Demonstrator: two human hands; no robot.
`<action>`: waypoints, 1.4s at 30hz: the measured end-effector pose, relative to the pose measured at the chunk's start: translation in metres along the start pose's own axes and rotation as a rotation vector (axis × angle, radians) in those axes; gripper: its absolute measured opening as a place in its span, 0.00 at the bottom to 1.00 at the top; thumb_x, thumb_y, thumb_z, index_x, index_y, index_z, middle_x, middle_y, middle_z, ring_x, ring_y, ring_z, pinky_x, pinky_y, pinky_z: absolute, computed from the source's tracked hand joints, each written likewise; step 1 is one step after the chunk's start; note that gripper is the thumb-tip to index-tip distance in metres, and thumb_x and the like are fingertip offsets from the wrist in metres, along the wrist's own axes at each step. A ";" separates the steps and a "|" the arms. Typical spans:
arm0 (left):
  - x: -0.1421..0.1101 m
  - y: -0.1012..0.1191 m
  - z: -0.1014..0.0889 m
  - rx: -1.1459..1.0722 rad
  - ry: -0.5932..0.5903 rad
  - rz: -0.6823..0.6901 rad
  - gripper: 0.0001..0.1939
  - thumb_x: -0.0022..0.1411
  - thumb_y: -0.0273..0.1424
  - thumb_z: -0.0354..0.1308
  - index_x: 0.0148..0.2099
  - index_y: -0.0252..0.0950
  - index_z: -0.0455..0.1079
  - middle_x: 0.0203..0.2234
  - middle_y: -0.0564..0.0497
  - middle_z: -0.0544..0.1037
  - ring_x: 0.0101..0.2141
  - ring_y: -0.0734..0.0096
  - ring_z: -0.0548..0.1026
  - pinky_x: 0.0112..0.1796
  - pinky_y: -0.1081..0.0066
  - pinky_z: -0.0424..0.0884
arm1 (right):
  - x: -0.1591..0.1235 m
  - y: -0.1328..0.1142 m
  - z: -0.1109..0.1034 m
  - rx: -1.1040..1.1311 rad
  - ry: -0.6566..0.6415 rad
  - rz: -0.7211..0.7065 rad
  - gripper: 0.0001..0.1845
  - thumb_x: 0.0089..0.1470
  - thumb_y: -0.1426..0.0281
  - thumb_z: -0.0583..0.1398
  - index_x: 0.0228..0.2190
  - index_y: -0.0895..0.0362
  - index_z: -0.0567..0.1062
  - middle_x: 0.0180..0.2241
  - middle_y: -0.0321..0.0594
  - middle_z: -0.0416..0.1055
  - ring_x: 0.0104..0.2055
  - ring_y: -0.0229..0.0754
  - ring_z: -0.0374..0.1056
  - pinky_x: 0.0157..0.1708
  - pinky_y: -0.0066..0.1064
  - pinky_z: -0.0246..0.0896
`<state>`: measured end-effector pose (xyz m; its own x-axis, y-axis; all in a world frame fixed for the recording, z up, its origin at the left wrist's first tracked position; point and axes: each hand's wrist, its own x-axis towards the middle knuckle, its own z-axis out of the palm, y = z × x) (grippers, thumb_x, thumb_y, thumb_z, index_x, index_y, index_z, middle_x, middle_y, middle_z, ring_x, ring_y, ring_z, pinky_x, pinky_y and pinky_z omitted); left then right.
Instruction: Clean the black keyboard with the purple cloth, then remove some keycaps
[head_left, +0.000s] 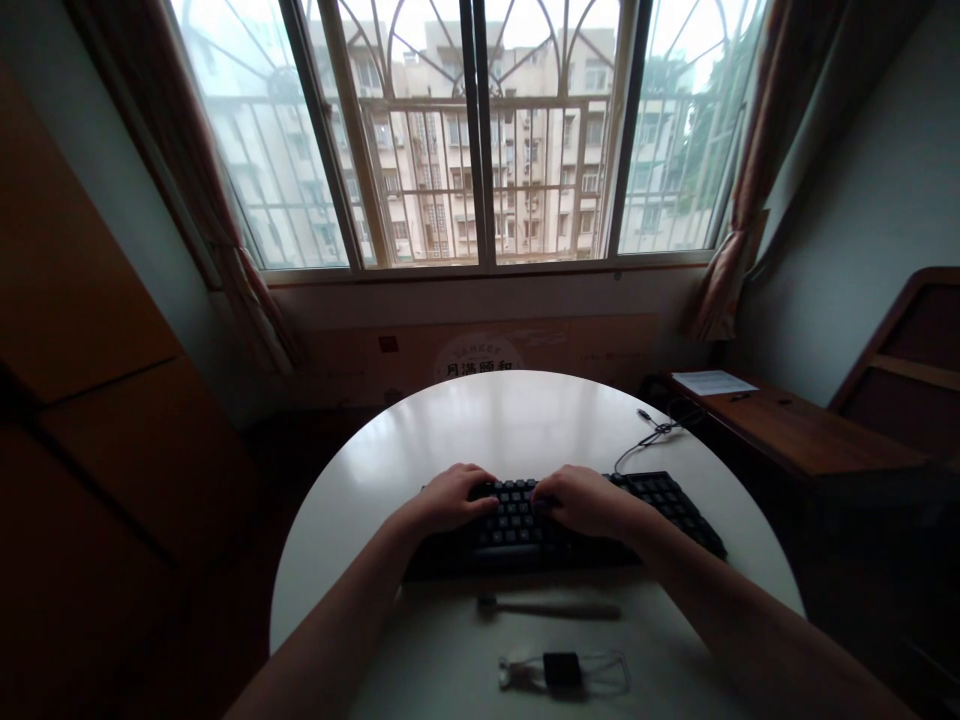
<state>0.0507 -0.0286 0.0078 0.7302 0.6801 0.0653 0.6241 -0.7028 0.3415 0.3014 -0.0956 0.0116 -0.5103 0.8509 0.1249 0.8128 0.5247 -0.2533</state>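
A black keyboard (517,555) lies on the white round table (495,425). My left hand (452,497) rests on its left part, thumb and fingers apart over the keys. On the middle keys, my right hand (581,500) is closed with curled fingers. A small purplish spot shows at its fingertips, but I cannot make out what it is. Nearer to me lies a brush with a long pale handle (559,607), like a toothbrush. Below the brush is a wire tool with a black grip (562,670), like a keycap puller.
A thin black cable (645,437) runs from behind the keyboard to the table's right edge. On the right stands a wooden bench (817,430) with a paper sheet (715,383). A barred window (487,150) lies ahead, and a wooden cabinet (90,400) is on the left.
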 end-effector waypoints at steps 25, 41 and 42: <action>-0.001 0.002 -0.002 -0.031 -0.012 0.002 0.19 0.63 0.43 0.56 0.52 0.41 0.74 0.47 0.46 0.76 0.49 0.55 0.71 0.50 0.62 0.66 | -0.001 0.028 -0.015 0.320 0.236 -0.033 0.16 0.61 0.63 0.54 0.27 0.59 0.73 0.24 0.36 0.71 0.26 0.35 0.62 0.27 0.26 0.51; -0.002 0.000 0.001 -0.042 0.019 -0.003 0.18 0.62 0.41 0.58 0.51 0.40 0.74 0.47 0.46 0.77 0.49 0.56 0.72 0.50 0.62 0.67 | 0.005 0.032 -0.001 0.307 0.172 -0.115 0.15 0.45 0.80 0.54 0.30 0.55 0.79 0.30 0.37 0.76 0.34 0.40 0.71 0.38 0.28 0.61; -0.002 0.000 0.001 -0.042 0.023 0.001 0.18 0.62 0.41 0.58 0.51 0.40 0.74 0.47 0.46 0.77 0.49 0.56 0.72 0.50 0.62 0.67 | 0.004 0.032 -0.001 0.308 0.162 -0.126 0.15 0.45 0.80 0.54 0.29 0.55 0.79 0.30 0.37 0.76 0.34 0.40 0.70 0.37 0.28 0.61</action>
<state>0.0496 -0.0297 0.0065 0.7241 0.6841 0.0874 0.6104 -0.6947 0.3804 0.3250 -0.0752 0.0047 -0.5303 0.7861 0.3175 0.6109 0.6139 -0.4998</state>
